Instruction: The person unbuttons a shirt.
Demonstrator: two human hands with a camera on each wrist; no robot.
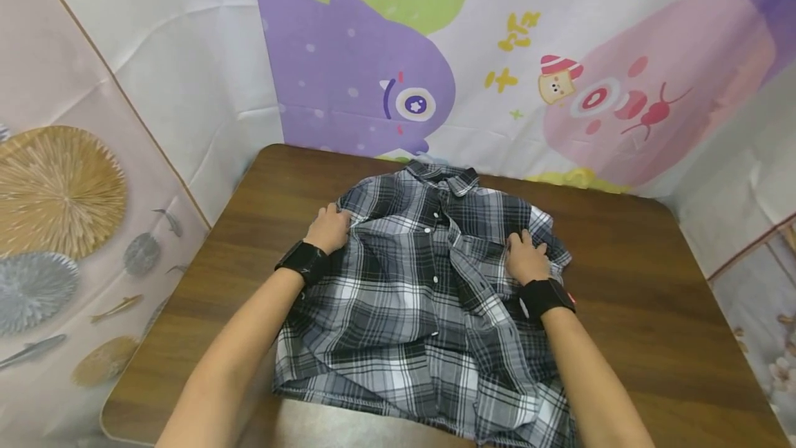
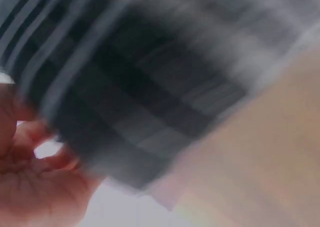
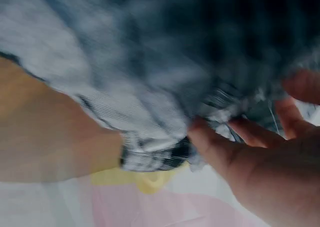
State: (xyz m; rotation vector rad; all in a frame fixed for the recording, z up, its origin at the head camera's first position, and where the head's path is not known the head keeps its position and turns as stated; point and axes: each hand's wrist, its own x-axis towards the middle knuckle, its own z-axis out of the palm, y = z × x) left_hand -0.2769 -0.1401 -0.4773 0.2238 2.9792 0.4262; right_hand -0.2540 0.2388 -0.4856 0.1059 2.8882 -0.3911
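Observation:
A short-sleeved black, grey and white plaid shirt lies front up on the brown table, its collar at the far side and its lower hem toward me. The upper buttons along the front show, and the front panel's edge is loose and wavy lower down. My left hand grips the shirt at its left sleeve side; curled fingers meet the cloth's edge in the left wrist view. On the opposite side my right hand pinches cloth below the right sleeve, its fingertips partly tucked into folds.
The wooden table has rounded corners and extends past the shirt on both sides. Behind it hangs a cartoon-printed cloth, with more printed sheets at left and right. Black bands circle both wrists.

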